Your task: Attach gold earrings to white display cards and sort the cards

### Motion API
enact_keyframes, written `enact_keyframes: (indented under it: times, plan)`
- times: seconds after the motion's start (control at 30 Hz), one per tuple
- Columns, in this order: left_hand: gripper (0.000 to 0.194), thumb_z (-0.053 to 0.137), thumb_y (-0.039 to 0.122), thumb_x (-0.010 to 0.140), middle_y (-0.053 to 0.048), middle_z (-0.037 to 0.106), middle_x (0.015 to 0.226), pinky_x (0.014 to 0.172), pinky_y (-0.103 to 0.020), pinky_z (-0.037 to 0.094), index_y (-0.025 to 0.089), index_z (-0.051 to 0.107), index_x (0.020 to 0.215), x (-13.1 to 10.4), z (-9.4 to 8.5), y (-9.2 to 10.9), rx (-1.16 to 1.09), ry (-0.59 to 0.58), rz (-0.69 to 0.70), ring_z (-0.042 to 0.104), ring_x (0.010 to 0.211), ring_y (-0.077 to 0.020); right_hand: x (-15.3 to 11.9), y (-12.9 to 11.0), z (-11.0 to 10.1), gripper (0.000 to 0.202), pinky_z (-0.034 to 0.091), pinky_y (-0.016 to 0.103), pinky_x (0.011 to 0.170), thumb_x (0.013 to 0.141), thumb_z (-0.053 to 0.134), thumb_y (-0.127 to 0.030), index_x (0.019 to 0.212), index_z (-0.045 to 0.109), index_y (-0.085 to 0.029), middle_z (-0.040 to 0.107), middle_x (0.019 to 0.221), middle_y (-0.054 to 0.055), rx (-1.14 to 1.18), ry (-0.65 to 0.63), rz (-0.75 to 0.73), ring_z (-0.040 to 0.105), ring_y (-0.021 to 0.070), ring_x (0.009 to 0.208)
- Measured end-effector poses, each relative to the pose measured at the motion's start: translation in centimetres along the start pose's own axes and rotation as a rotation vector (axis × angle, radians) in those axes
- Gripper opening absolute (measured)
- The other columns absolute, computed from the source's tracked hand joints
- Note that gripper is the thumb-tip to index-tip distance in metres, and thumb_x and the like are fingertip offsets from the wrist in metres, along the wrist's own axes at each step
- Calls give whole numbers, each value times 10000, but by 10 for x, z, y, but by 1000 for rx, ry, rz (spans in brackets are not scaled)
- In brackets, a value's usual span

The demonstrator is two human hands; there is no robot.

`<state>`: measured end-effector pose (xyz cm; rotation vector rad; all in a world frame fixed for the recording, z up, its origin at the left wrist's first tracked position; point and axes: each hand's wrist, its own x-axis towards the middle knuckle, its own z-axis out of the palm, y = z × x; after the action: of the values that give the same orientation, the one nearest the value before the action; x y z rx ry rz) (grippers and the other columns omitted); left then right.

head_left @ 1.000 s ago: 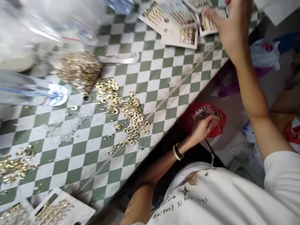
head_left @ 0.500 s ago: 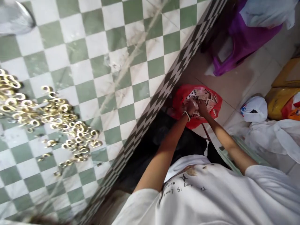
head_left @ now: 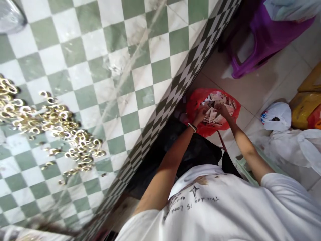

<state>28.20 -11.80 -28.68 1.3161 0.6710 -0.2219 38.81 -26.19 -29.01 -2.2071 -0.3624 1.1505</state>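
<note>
Checkered table (head_left: 160, 75) beside a tiled floor (head_left: 253, 88), seen from above. The green-and-white tabletop occupies the left; a loose heap of gold-coloured hooks (head_left: 59, 115) lies upon it, with a few strays just beside, and clear plastic (head_left: 10, 16) rests at the upper left corner. On the floor stands a purple stool (head_left: 265, 36) bearing a pale bag (head_left: 291, 10). Containers: a red bag (head_left: 191, 100) gapes open below the table edge, in front of the person, and holds many small pale cards (head_left: 217, 97), jumbled at various angles. The left hand (head_left: 201, 114), with bracelets (head_left: 192, 127) at its wrist, and the right hand (head_left: 221, 109) are both inside the bag's mouth, among the cards; whether either is open or gripping a card cannot be told. Lettering: a white bag (head_left: 277, 115) at right carries a blue-and-red mark, illegible. The white shirt (head_left: 225, 207) reads, inverted, "This dog is Look", the remainder lost in folds, near a four-pointed star.
</note>
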Motion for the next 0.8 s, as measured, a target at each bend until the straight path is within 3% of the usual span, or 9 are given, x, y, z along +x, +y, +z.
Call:
enact_keyframes:
  times: [0.13,0.27,0.4,0.5,0.57,0.63,0.67,0.73,0.8]
  plan:
    - [304,647,394,998,-62,674,1104,886,-374,600,115,661,1117,-11,-5,-9,-84,44,-88,673,985,-199,-4,-6,-28,293,567,278,738,974,683,-408,928,669,-119,671,865,21,114,-38,-51,632,113,752]
    - [376,593,454,1023,-92,674,1150,898,-397,600,134,630,1218,-39,-25,4,-228,90,-86,682,997,-192,-39,-49,-85,462,490,258,634,728,856,-579,686,668,-159,641,695,5,226,47,-190,570,115,645]
    - [424,550,508,1035,-85,688,1095,882,-385,597,127,638,1198,-56,-43,23,-289,92,-63,689,948,-181,-90,-136,-155,465,458,249,620,649,896,-617,710,698,-201,654,703,-18,373,374,-497,559,109,636]
    - [380,582,482,1025,-65,687,1019,825,-352,599,122,650,1124,-58,-38,33,-275,71,-68,679,874,-161,-104,-226,-187,391,390,245,532,687,912,-565,738,718,-230,596,644,-31,415,679,-814,510,104,575]
    - [358,586,470,1024,-55,685,1001,809,-335,599,126,658,1094,-58,-27,37,-260,47,-68,674,860,-158,-89,-291,-188,391,435,268,560,729,853,-622,744,713,-257,588,652,-17,359,762,-974,546,125,619]
    - [340,580,462,1028,-53,686,1011,810,-326,599,137,665,1084,-59,-13,40,-244,27,-66,672,868,-158,-58,-352,-174,424,513,282,660,771,739,-687,742,695,-267,641,715,5,280,731,-1061,610,139,710]
    - [332,578,458,1030,-53,687,1017,812,-323,599,143,668,1081,-60,-7,42,-234,19,-66,671,871,-157,-39,-378,-161,420,534,276,687,813,703,-665,761,691,-248,668,758,11,216,670,-1048,629,129,737]
    - [316,573,449,1034,-57,690,1030,821,-320,599,152,671,1079,-62,4,45,-209,5,-64,672,877,-153,-5,-420,-132,377,566,262,743,849,755,-540,742,663,-190,682,776,8,-23,601,-846,622,98,718]
    - [309,577,441,1034,-62,694,1041,832,-325,601,151,671,1084,-63,12,49,-172,-12,-62,677,887,-153,15,-444,-107,343,591,337,868,766,890,-397,773,663,-140,685,805,21,-149,610,-712,637,131,789]
